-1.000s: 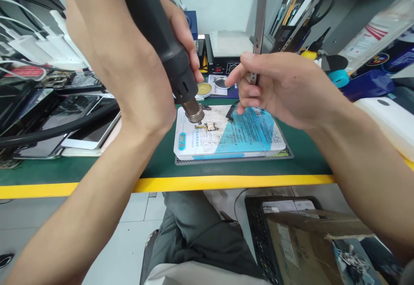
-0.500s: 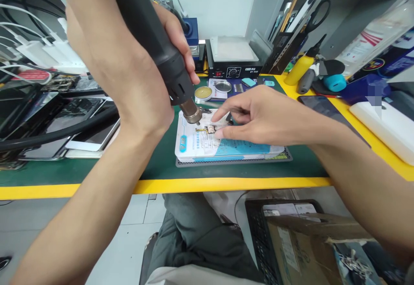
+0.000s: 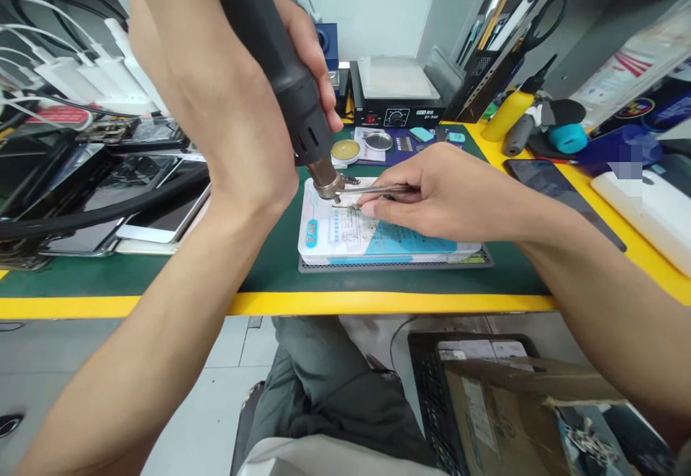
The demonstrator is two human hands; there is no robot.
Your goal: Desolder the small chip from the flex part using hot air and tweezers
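Observation:
My left hand [image 3: 216,80] is wrapped around the black handle of a hot air gun [image 3: 294,94]. Its metal nozzle points down over the white and blue pad [image 3: 335,235]. My right hand [image 3: 437,191] grips metal tweezers [image 3: 378,189], whose tips reach left to the nozzle's end; whether they touch it I cannot tell. Just below the tips lies a small thin electronic part [image 3: 350,207] on the pad, close to my right thumb and partly hidden by the hand.
Behind the pad stand an open tin of yellowish paste [image 3: 345,150] and a black heating plate unit [image 3: 396,112]. Phones [image 3: 162,202] and a thick black hose [image 3: 97,213] lie at left. A yellow bottle [image 3: 502,116] and a dark phone [image 3: 561,195] sit at right.
The tweezers, mostly hidden behind my right fingers before, now stretch out to the nozzle. My right index finger has drawn back from the small part. The view has shifted slightly.

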